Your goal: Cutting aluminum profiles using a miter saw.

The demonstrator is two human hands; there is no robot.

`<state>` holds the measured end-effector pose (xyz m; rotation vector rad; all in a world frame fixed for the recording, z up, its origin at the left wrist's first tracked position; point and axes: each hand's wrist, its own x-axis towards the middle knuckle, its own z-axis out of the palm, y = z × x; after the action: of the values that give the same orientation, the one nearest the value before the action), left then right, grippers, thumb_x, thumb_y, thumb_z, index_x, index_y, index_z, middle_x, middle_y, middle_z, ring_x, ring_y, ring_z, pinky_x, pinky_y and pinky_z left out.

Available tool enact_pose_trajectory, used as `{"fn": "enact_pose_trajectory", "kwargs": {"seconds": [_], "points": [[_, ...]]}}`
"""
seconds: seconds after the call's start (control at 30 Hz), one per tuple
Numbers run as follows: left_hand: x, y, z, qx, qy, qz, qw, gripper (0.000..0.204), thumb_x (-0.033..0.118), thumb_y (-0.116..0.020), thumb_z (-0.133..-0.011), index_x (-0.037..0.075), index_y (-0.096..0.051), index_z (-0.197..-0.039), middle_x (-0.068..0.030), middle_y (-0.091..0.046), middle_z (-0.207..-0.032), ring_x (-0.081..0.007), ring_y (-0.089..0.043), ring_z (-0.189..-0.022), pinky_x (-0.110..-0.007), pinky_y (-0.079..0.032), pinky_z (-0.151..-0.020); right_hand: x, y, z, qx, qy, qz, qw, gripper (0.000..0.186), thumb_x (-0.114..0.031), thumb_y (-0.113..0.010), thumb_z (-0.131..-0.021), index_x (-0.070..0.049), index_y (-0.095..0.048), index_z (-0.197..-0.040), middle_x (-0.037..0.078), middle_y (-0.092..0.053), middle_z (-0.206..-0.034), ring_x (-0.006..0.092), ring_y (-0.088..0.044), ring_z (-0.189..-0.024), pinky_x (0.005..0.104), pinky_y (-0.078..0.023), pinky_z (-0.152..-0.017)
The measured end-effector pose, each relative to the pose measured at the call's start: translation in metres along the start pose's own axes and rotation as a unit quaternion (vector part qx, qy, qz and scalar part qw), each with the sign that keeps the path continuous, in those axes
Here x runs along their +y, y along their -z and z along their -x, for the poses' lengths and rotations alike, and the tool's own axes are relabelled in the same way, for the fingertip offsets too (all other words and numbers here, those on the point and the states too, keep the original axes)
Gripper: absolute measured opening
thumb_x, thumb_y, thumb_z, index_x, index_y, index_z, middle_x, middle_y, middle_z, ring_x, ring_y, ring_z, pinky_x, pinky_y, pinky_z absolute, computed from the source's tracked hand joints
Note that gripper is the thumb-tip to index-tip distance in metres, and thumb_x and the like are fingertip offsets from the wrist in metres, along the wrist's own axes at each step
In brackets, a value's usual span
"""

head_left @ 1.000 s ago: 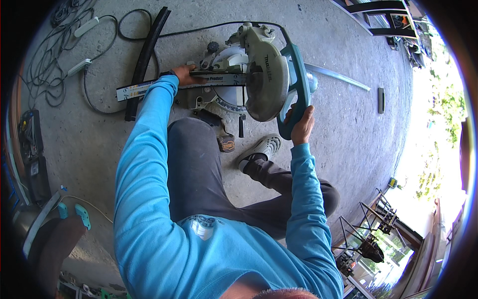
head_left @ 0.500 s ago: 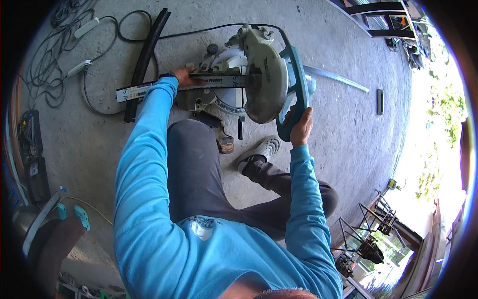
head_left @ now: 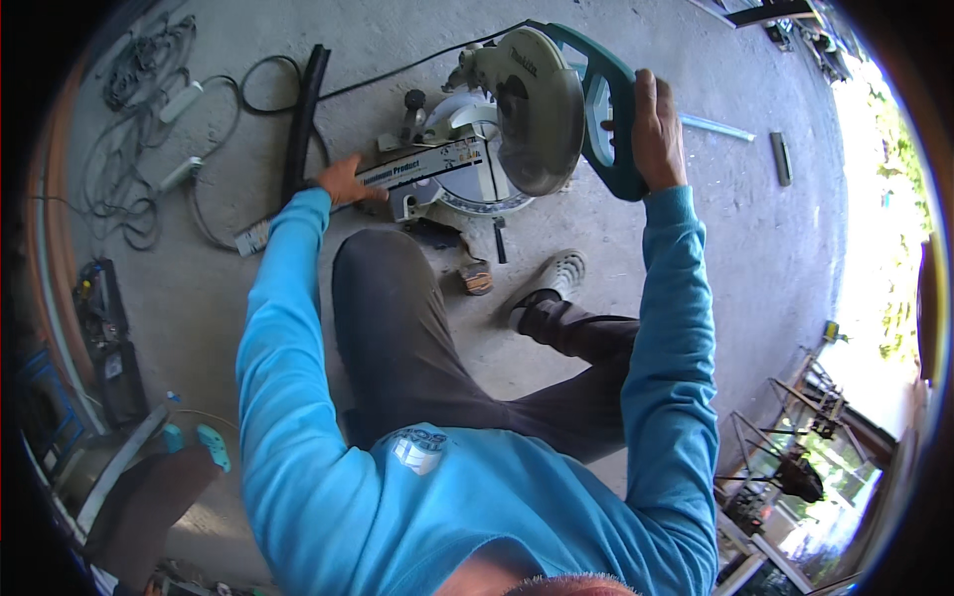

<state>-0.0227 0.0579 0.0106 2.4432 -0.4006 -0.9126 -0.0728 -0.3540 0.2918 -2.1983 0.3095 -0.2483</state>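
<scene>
My left hand (head_left: 343,181) is closed on a long metal profile with a printed protective film (head_left: 422,164), which lies across the base of a miter saw (head_left: 467,189) and runs down to the lower left, beneath my wrist. My right hand (head_left: 656,129) is wrapped round the saw's teal handle (head_left: 601,84), at the right of the saw. The pale blade guard (head_left: 542,109) stands above the right part of the round table, beside the profile. The blade is mostly hidden by the guard. A small wooden-looking block (head_left: 475,278) sits in front of the saw.
A black strip (head_left: 306,119), coiled cables (head_left: 139,70) and white socket strips (head_left: 181,101) lie left of the saw. A silvery bar (head_left: 715,126) and short piece (head_left: 781,159) lie right. An open toolbox (head_left: 104,313) is at far left. Metal frames (head_left: 795,457) stand lower right.
My right hand has moved up in the picture and rightward with the handle, tilting the saw head. My left hand is slightly lower and leftward, and the profile now slants down to the left.
</scene>
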Motion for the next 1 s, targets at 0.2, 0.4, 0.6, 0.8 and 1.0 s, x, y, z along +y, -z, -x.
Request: {"fn": "enact_pose_trajectory", "kwargs": {"seconds": [0.2, 0.4, 0.6, 0.8, 1.0], "points": [[0.021, 0.075, 0.126, 0.15, -0.088, 0.001, 0.985, 0.08, 0.053, -0.084, -0.072, 0.009, -0.053, -0.131, -0.0197, -0.071, -0.109, -0.0333, -0.071, -0.1, -0.044, -0.056, -0.087, 0.033, -0.003, 0.027, 0.038, 0.124, 0.132, 0.983, 0.092, -0.071, -0.054, -0.091, -0.003, -0.03, -0.149, 0.036, -0.062, -0.12, 0.0499, -0.064, -0.11, 0.0512, -0.053, -0.09], [0.119, 0.161, 0.171, 0.499, -0.291, 0.145, 0.803, 0.047, 0.023, -0.071, -0.089, 0.0, -0.051, -0.124, -0.0101, -0.068, -0.097, -0.0201, -0.066, -0.085, -0.033, -0.053, -0.08, 0.077, -0.024, 0.093, 0.021, 0.193, 0.217, 0.957, 0.124, -0.062, -0.083, -0.071, 0.001, -0.015, -0.154, 0.029, -0.039, -0.146, 0.0455, -0.053, -0.126, 0.0484, -0.049, -0.104], [0.241, 0.109, 0.189, 0.509, -0.265, 0.446, 0.688, 0.035, 0.016, -0.065, -0.092, 0.003, -0.044, -0.116, -0.0086, -0.063, -0.087, -0.0175, -0.062, -0.075, -0.033, -0.053, -0.072, 0.074, -0.027, 0.109, 0.016, 0.151, 0.248, 0.957, 0.141, -0.044, -0.095, -0.057, -0.001, -0.006, -0.158, 0.024, -0.037, -0.146, 0.0428, -0.05, -0.128, 0.0476, -0.047, -0.105], [0.244, -0.093, 0.162, 0.422, -0.104, 0.54, 0.72, 0.05, 0.034, -0.068, -0.096, -0.005, -0.047, -0.12, -0.0156, -0.056, -0.114, -0.0222, -0.052, -0.102, -0.037, -0.043, -0.095, 0.035, -0.013, 0.059, -0.004, 0.163, 0.279, 0.946, 0.144, -0.047, -0.097, -0.055, -0.002, -0.006, -0.158, 0.029, -0.052, -0.131, 0.0445, -0.065, -0.107, 0.0458, -0.059, -0.086], [0.26, -0.196, 0.147, 0.218, 0.012, 0.602, 0.768, 0.05, 0.037, -0.067, -0.096, 0.0, -0.05, -0.125, -0.0113, -0.059, -0.12, -0.0198, -0.055, -0.107, -0.034, -0.044, -0.094, -0.024, 0.005, -0.005, -0.028, 0.137, 0.3, 0.944, 0.125, -0.055, -0.088, -0.066, -0.009, -0.017, -0.159, 0.026, -0.05, -0.141, 0.0419, -0.058, -0.122, 0.0467, -0.052, -0.099]]}}
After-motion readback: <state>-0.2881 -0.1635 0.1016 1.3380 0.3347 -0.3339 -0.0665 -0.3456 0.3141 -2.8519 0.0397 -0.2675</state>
